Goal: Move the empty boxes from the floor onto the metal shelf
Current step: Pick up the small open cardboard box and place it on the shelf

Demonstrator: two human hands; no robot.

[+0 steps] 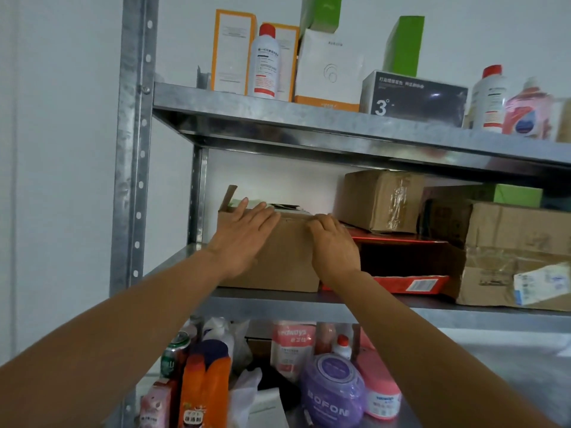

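In the head view, the cardboard box (278, 261) sits on the middle level of the metal shelf (309, 301), left of centre in the frame, just beside the red box (404, 267). Your left hand (244, 233) lies flat on its upper front, fingers straight, holding nothing. Your right hand (335, 245) has its fingers curled over the top front edge, gripping the card. The step looks like seating the box. Push evenly with both hands so it slides straight back without skewing into the red box. What lies in the open top is too blurred to name. Let go once the base rests wholly on the shelf.
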